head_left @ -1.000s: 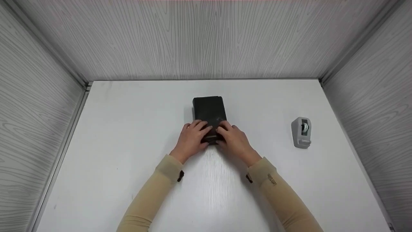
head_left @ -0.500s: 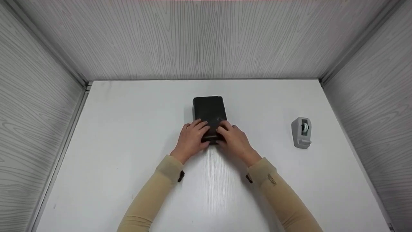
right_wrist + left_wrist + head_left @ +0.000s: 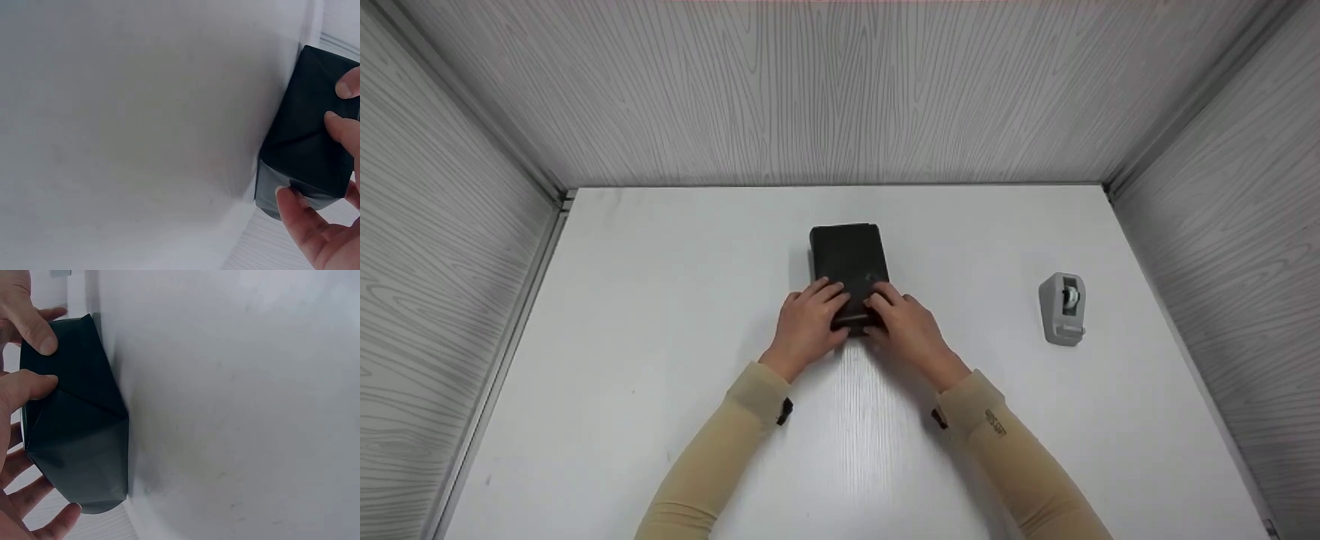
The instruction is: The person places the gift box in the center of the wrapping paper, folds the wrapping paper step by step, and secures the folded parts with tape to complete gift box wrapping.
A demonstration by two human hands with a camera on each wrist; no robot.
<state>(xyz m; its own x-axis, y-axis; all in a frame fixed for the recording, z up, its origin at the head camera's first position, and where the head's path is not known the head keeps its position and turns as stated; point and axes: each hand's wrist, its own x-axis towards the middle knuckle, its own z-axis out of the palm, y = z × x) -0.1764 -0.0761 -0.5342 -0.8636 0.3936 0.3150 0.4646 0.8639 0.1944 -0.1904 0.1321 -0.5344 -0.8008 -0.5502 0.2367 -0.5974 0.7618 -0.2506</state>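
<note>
A box wrapped in dark, nearly black paper [image 3: 847, 251] lies on the white table, at the middle in the head view. My left hand [image 3: 804, 326] grips its near left corner, fingers over the top and side. At the near right corner my right hand [image 3: 913, 330] holds it likewise, fingers bent on the top. In the left wrist view both thumbs press close together on the folded end of the wrapping [image 3: 79, 365], where slanting creases show. The right wrist view shows a fingertip [image 3: 287, 197] at a side fold of the paper.
A grey tape dispenser [image 3: 1063, 309] with a roll of tape stands on the table [image 3: 645, 300] to the right. Wood-grain panels [image 3: 840, 90] enclose the table at the back and on both sides.
My left hand has shifted very slightly to the right, its thumb nearer the middle of the box's near end. The box and my right hand stay practically in place.
</note>
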